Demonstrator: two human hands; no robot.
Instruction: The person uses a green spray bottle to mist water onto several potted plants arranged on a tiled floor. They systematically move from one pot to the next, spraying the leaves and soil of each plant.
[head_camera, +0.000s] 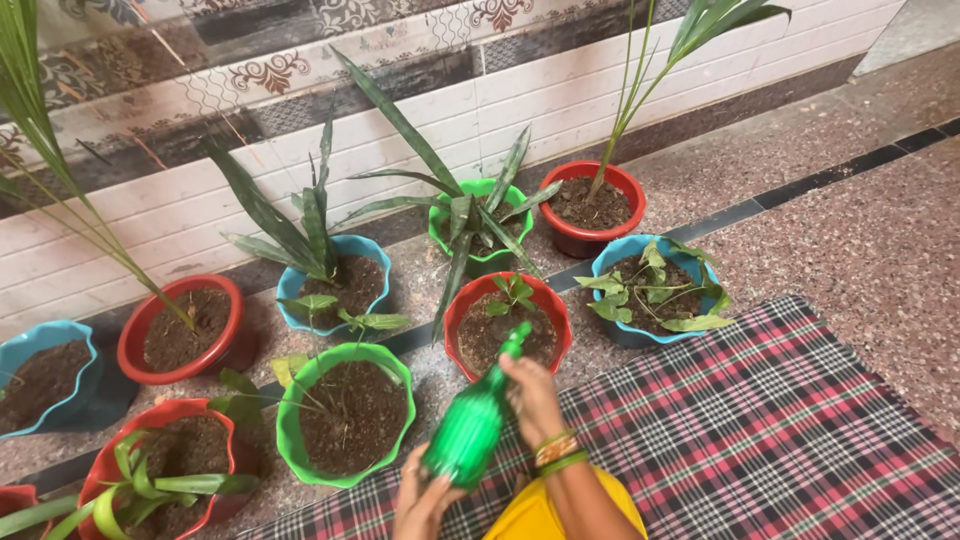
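The spray bottle (468, 425) was bright translucent green. Just beyond it stood a red pot (507, 322); left of that pot sat a green one (345, 415), right of it a blue one (650, 290) (all filled with dark brown soil). The mat (760, 420) beside the red pot was red-and-black plaid with pale lines; the floor (880, 250) was speckled pinkish-brown.

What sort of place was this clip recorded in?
Probably a home veranda or patio used for potted plants: plastic pots of soil such as the red pot stand on a speckled stone floor along a tiled wall, beside a plaid mat.
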